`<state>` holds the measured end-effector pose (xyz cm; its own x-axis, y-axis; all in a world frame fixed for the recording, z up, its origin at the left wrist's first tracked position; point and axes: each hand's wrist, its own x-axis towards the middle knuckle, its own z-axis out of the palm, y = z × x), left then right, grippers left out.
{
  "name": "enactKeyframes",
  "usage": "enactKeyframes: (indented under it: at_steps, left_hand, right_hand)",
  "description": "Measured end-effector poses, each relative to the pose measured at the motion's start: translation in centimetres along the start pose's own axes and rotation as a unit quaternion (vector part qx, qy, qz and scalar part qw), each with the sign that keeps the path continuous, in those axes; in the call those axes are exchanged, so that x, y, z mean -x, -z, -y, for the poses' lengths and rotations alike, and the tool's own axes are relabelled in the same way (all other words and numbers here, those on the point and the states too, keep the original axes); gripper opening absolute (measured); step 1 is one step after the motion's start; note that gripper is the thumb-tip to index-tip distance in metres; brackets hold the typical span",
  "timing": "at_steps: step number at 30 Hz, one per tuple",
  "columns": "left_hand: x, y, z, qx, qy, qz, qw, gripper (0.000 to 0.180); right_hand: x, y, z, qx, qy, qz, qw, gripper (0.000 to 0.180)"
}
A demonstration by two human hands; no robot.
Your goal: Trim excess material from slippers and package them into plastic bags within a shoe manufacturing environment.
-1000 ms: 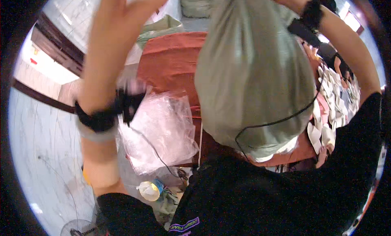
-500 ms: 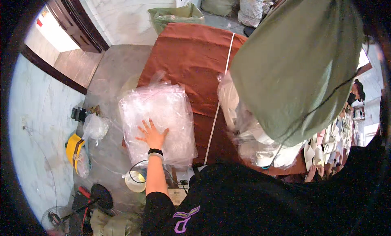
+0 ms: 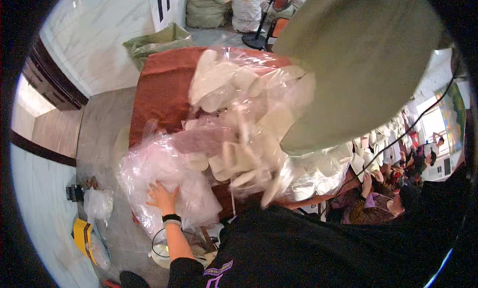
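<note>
My left hand (image 3: 163,197) lies flat with its fingers spread on a stack of clear plastic bags (image 3: 194,201), at the near left of a table with a red-brown cover (image 3: 158,91). Beyond and beside the stack, pale cream slippers (image 3: 239,163) in clear plastic are strewn over the table, some smeared by motion. More bagged pale slippers (image 3: 318,176) sit to the right. My right hand does not show. A large olive-green sheet (image 3: 363,64) fills the upper right and hides part of the table.
An open green sack (image 3: 157,44) stands past the far left corner. Full sacks (image 3: 209,10) and a standing fan (image 3: 256,39) are behind. A yellow bag (image 3: 83,238) and a clear plastic bag (image 3: 98,203) lie on the left floor. People sit at the right, including one person (image 3: 371,208).
Pale bagged slippers now cover much of the table that was bare red-brown cloth. The view has swung right. My left hand stays spread on the plastic stack.
</note>
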<state>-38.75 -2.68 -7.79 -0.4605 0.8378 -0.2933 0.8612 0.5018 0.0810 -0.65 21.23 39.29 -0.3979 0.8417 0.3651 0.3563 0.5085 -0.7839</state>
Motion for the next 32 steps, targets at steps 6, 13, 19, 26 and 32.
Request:
enactKeyframes:
  at_steps: [6,13,19,26,32]
  left_hand:
    - [-2.4,-0.1,3.0,0.034,-0.074,-0.062,0.995,0.073]
    - [-3.7,-4.1,1.1,0.184,-0.101,-0.057,0.976,0.065]
    - [-2.3,-3.2,2.0,0.211,-0.135,-0.064,0.966,0.069]
    - [12.8,25.0,-12.4,0.656,-0.403,-0.061,0.636,0.111]
    - [31.8,26.0,-19.7,0.669,-0.419,-0.104,0.606,0.126]
  right_hand:
    - [3.5,2.4,0.6,-0.012,0.044,-0.019,0.999,0.021]
    - [6.5,2.5,1.6,-0.059,0.114,-0.022,0.991,0.021]
    - [8.0,3.6,4.0,-0.095,0.206,-0.019,0.974,0.022]
    - [10.6,7.3,5.0,-0.1,0.28,0.003,0.955,0.022]
    - [8.7,-0.1,8.8,-0.221,0.378,0.109,0.893,0.022]
